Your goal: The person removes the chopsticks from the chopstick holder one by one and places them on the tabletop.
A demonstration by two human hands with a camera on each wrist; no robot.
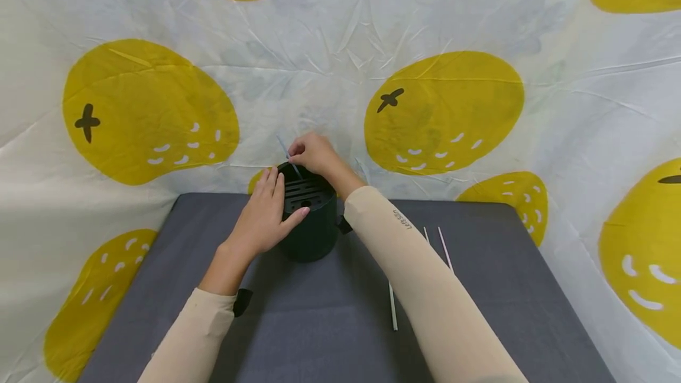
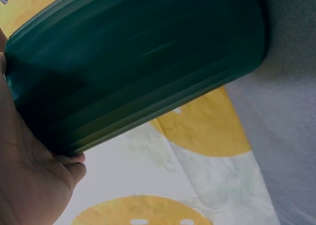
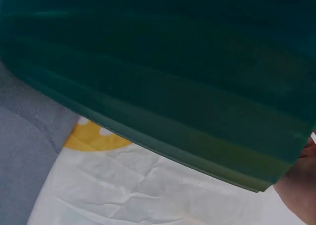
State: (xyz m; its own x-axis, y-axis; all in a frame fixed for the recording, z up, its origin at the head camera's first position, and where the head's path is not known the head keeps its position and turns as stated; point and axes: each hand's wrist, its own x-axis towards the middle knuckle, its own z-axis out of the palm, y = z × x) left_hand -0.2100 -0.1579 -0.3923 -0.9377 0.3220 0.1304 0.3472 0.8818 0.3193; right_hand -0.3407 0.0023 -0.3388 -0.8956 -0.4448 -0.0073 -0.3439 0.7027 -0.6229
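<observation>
A dark green, ribbed cylindrical container (image 1: 311,232) with a slotted black top stands upright toward the back of the table. My left hand (image 1: 260,211) rests on its left rim, fingers extended over the top and thumb along the near side. At the back rim, my right hand (image 1: 315,153) pinches a thin light-blue stick (image 1: 282,145) between thumb and fingertips. The stick leans left, and its lower part reaches down to the slotted top. Both wrist views are mostly filled by the container's green wall (image 2: 148,52), so the stick is hidden there.
Several thin pale sticks, one a white stick (image 1: 393,309) and one a pinkish stick (image 1: 444,248), lie right of the container, partly under the right forearm. A grey cloth covers the table (image 1: 319,324). A white curtain (image 1: 330,34) with yellow fruit prints hangs behind.
</observation>
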